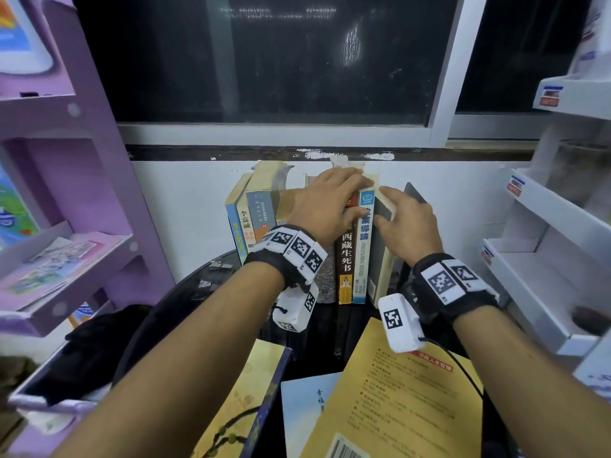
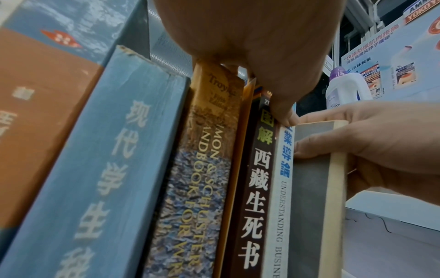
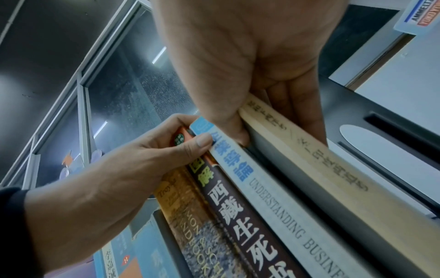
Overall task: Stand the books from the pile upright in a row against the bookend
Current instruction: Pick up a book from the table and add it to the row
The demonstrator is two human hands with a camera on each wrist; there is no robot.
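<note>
Several books stand upright in a row (image 1: 261, 219) on a dark round table (image 1: 185, 302) by the wall. My left hand (image 1: 362, 196) grips the tops of the brown book (image 1: 345, 259) and the white-and-blue book (image 1: 363, 246), thumb (image 3: 202, 141) on the latter's spine. At the row's right end my right hand (image 1: 385, 208) pinches a grey book with cream pages (image 1: 377, 269), thumb on its left face and fingers on its right. This grey book (image 2: 309, 188) stands upright beside the black bookend (image 1: 416, 193). The pile lies in front: a yellow book (image 1: 396, 391) and others.
A purple shelf unit (image 1: 66, 160) stands close on the left and white display shelves (image 1: 545, 242) on the right. Above the row are a dark window and its sill (image 1: 264, 153). Another yellow book (image 1: 244, 401) and a pale blue one (image 1: 304, 404) lie near the table's front.
</note>
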